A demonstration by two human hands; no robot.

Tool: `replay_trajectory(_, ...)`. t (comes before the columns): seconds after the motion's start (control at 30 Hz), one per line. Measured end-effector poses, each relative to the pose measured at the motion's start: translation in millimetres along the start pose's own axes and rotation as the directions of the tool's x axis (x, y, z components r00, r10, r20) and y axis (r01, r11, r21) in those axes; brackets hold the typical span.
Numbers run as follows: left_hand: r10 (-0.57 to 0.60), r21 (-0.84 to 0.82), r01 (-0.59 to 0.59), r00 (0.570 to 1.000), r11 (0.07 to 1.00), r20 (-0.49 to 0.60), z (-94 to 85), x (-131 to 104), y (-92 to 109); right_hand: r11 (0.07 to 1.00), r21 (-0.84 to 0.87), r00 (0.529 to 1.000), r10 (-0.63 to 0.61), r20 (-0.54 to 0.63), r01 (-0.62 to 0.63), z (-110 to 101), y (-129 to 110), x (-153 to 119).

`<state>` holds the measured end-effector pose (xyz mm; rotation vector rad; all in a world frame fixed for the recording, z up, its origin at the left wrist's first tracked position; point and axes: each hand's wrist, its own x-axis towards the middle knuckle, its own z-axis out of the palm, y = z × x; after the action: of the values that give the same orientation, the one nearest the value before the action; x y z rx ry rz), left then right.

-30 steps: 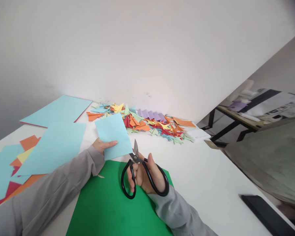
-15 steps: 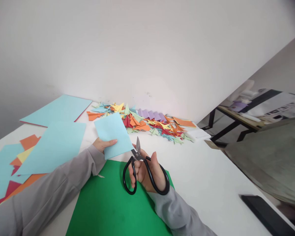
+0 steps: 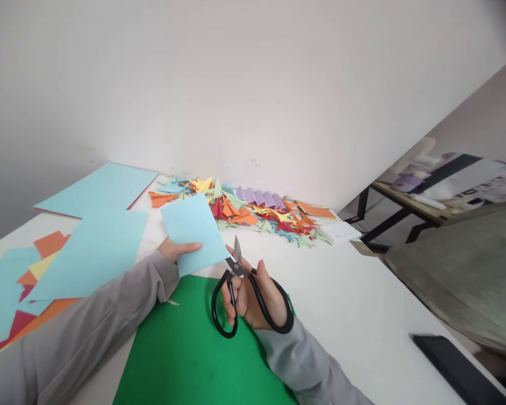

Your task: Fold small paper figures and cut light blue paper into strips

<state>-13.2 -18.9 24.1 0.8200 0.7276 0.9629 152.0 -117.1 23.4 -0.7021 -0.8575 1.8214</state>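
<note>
My left hand (image 3: 176,248) pinches a light blue sheet of paper (image 3: 195,230) by its lower left part, the thumb lying on top. In my right hand (image 3: 259,295) are black-handled scissors (image 3: 237,269), their blades apart and the handles spread. The lower right corner of the blue sheet is close to the blades; whether it lies between them I cannot tell. Both hands are above a green sheet (image 3: 185,349) that lies on the white table.
Folded colourful paper pieces (image 3: 236,214) are heaped along the wall. Larger blue sheets (image 3: 99,253) and scraps (image 3: 50,243) cover the left side. A white pad (image 3: 339,232) lies behind on the right, and a black flat object (image 3: 457,368) near the right edge.
The scissors and my right hand have shifted very slightly to the right. The blue sheet has tilted a little in my left hand.
</note>
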Motion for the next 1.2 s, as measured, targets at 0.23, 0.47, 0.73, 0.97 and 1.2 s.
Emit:
replay_trajectory(0.23, -0.070, -0.119, 0.050, 0.984, 0.992, -0.166, -0.8, 5.4, -3.4, 1.000, -0.020, 1.000, -0.017, 0.022, 0.018, -1.1, -0.9, -0.6)
replay_trajectory(0.47, -0.050, -0.039, 0.041, 0.967, 0.998, -0.248, -1.8, 8.3, -5.8, 0.998, -0.050, 0.999, -0.027, 0.031, 0.029, -1.4, -1.4, -0.2)
replay_trajectory(0.73, 0.032, -0.026, -0.040, 0.965, 0.999, -0.258, -3.5, 9.6, -13.1, 1.000, 0.005, 1.000, -0.014, 0.027, 0.014, -2.9, 2.1, 1.5)
replay_trajectory(0.97, 0.069, 0.062, -0.055, 0.965, 0.997, -0.253, -2.8, 7.7, -14.2, 1.000, 0.007, 0.999, 0.022, 0.039, -0.023, -3.8, 2.9, 1.4)
replay_trajectory(1.2, 0.096, 0.103, -0.072, 0.964, 0.992, -0.247, -4.2, 7.9, -13.3, 0.998, 0.058, 0.999, -0.004, 0.032, 0.002, -1.7, -1.5, 1.4)
